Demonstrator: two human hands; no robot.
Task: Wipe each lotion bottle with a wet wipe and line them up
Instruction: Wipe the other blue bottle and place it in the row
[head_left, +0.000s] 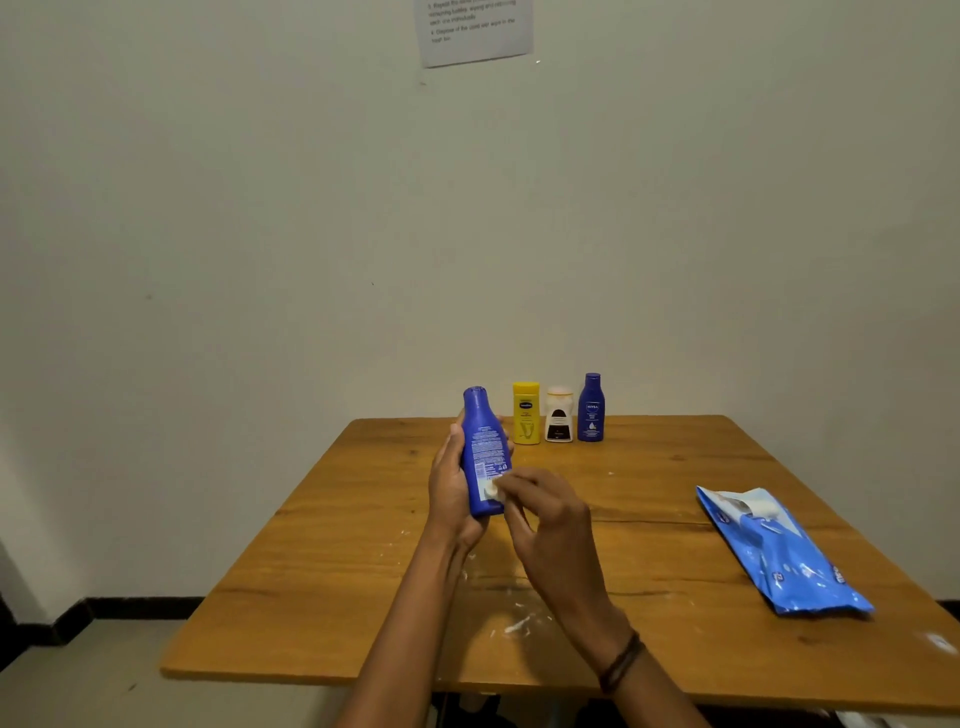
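Blue bottle, at frame centre, stands upright in the curled grip of my left hand while my right hand pinches a wadded wipe against its lower part, so I should rub firmly and turn it round for every side.

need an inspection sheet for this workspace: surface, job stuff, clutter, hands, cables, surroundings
surface: wooden table, white smears near the front edge
job's things: large blue bottle held off the table; yellow bottle, white bottle and small blue bottle upright in a row at the far edge; wet wipe on the large bottle's lower label
clutter: blue wipes pack lying at the right
grips: left hand holds the large blue bottle; right hand pinches the wet wipe against it
cables: nothing seen
surroundings: plain wall, printed sheet stuck up high
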